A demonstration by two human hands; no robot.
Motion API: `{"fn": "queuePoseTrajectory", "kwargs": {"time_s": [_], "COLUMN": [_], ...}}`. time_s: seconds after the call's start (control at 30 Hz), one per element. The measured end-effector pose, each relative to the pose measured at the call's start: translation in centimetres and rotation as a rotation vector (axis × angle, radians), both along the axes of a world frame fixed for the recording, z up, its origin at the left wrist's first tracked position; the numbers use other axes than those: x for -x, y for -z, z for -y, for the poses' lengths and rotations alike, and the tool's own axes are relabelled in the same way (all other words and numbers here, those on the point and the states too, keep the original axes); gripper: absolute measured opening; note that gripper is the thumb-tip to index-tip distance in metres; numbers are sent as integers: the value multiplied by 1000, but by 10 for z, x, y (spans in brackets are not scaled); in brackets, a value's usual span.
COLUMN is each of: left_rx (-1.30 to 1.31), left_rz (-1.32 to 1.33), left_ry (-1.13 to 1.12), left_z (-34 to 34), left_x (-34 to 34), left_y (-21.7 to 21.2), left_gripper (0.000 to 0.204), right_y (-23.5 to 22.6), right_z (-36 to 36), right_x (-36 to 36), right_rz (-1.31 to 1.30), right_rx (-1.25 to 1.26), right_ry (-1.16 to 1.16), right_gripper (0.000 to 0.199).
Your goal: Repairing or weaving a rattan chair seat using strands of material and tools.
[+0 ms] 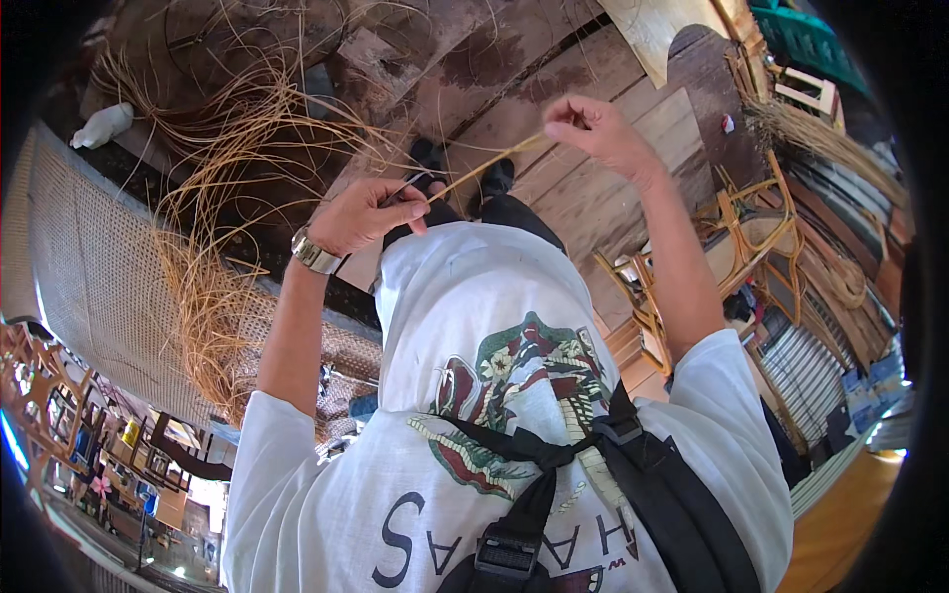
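Observation:
A pale yellow strip of rattan cane (486, 172) is stretched between my two hands, rising from left to right in front of my lap. My left hand (364, 213), with a metal watch on its wrist, is closed on the strip's lower end. A slim dark tool (407, 188) sticks up at its fingers; its kind cannot be made out. My right hand (599, 138) is raised higher and farther out, its fingers pinched on the strip's other end. The right fingertips are slightly blurred.
A tangled heap of thin cane strands (213, 306) spreads over the left side and the floor ahead. Woven cane webbing (109, 247) lies at the left. Bent cane frames (751, 232) and a dark rounded board (704, 99) stand at the right. My shoes rest on stained wooden planks (633, 188).

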State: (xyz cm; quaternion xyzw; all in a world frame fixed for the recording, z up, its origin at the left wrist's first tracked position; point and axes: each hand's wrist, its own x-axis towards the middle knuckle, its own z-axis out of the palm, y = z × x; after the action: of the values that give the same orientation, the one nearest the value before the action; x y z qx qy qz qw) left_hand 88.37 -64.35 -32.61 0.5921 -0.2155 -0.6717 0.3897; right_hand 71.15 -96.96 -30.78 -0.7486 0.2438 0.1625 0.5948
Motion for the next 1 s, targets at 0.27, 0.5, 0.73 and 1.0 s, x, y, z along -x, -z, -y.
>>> {"fn": "queuePoseTrajectory", "kwargs": {"time_s": [0.27,0.5,0.73,1.0], "left_rx": [2,42,114,687], "left_rz": [-413,-337,-319,79], "left_ry": [-637,-653,-799,-966], "left_z": [52,72,77,27], "left_x": [20,32,-4,-190], "left_y": [14,33,11,-74], "left_gripper": [23,19,15,29], "right_y": [34,18,53,120], "right_z": [-105,-116,-92,-55], "right_x": [-14,-9,44,145], "right_rz": [-65,-285,-78,-52], "right_rx": [-401,-544,-109,430], "right_ry": [246,347,-10,-349], "right_gripper": [38,22,17,12]}}
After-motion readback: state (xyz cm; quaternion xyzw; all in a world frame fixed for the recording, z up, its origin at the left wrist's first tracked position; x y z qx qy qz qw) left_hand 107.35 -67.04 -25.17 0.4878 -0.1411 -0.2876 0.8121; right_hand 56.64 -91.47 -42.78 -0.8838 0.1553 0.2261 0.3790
